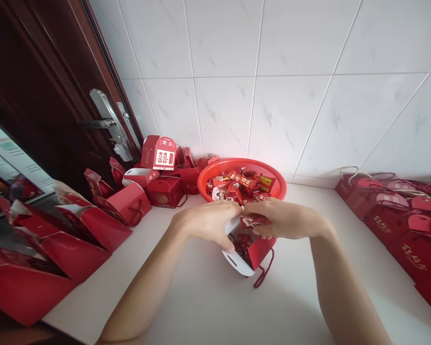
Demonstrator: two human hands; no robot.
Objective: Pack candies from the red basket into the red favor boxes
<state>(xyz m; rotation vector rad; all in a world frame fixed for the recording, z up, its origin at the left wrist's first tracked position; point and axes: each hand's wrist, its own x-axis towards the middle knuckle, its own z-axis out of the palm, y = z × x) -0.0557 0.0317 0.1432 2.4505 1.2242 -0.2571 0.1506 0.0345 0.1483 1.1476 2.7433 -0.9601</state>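
Note:
An opened red box (259,250) with a white inner flap and a dark red cord stands on the white table, with red-wrapped items inside. My left hand (215,221) grips the box's left side, thumb on the white flap. Over the box's opening, my right hand (280,219) is closed on a red packet (250,222) with white print. Just behind both hands sits a red plastic basket (278,179) holding several wrapped sweets (239,183), mostly red, one yellow and green.
Several red boxes (165,191) line the left side, some with raised flaps. Red gift bags (388,220) with cord handles stand along the right. Behind are a white tiled wall (230,43) and a dark door (46,62) with a metal handle (104,122).

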